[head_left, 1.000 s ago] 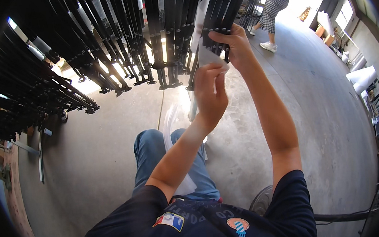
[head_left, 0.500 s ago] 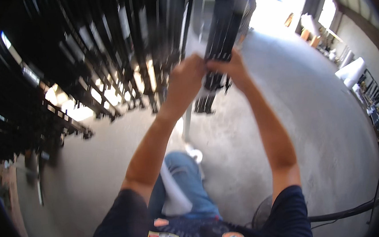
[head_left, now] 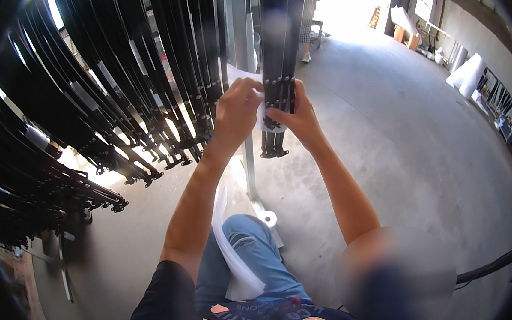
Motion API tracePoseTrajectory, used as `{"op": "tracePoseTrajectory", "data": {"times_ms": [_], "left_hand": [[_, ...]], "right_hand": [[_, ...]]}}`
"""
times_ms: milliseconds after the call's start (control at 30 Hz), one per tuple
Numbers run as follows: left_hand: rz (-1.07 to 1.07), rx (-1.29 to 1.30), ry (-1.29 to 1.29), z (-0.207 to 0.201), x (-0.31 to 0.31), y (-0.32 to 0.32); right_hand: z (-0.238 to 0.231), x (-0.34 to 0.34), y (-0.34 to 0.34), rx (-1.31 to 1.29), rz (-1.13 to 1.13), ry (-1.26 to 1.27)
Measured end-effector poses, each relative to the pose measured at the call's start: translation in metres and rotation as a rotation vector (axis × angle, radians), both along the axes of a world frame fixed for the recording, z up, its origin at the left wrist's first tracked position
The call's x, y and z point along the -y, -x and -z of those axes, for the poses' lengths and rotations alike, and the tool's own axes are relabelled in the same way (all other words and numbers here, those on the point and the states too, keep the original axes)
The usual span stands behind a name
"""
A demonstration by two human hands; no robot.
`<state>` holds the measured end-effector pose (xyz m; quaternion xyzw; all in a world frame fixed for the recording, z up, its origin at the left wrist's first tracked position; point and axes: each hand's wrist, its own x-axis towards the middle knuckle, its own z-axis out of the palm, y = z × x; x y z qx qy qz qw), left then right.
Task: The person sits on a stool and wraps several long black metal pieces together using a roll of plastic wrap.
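A bundle of slim black metal bars (head_left: pixel 282 43) with bolted joints hangs upright in front of me. My right hand (head_left: pixel 303 117) is closed on its lower part, the thumb across the front and the fingers behind its right side. At the bundle's left edge my left hand (head_left: pixel 235 112) is closed in a pinch on a thin white wrapping sheet (head_left: pixel 242 72). This sheet runs behind the bars, and some of it shows under the right thumb. The lower bar ends stick out below my hands. Over my thigh lies a long white strip (head_left: pixel 233 261) of similar material.
Several rows of black bars (head_left: pixel 123 74) hang close on the left. A grey metal post (head_left: pixel 249 166) stands behind my left hand, a white roll (head_left: pixel 267 218) at its foot. Farther back are a person's leg (head_left: pixel 306 46) and a bright doorway (head_left: pixel 352 8). A black hose (head_left: pixel 493 266) lies at right.
The view has steadied and shifted. My right hand has moved lower on the bars and wraps their right side; the left stays at the left edge. More of the white sheet shows.
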<state>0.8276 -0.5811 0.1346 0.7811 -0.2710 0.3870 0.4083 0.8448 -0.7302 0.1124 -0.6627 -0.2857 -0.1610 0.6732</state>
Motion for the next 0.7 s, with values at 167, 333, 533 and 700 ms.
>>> {"op": "tracePoseTrajectory", "data": {"times_ms": [167, 333, 533, 700], "left_hand": [[0.057, 0.015, -0.055, -0.006, -0.005, -0.001], [0.081, -0.113, -0.049, -0.007, -0.008, -0.009], [-0.076, -0.179, -0.114, -0.012, -0.005, -0.003], [0.075, -0.201, 0.049, -0.006, -0.009, -0.011]], "right_hand": [[-0.007, -0.016, 0.010, 0.071, 0.383, 0.168], [-0.004, -0.019, 0.004, 0.077, 0.479, 0.170], [-0.004, -0.019, 0.004, 0.057, 0.406, 0.156], [-0.005, 0.006, -0.007, 0.022, -0.181, -0.054]]}}
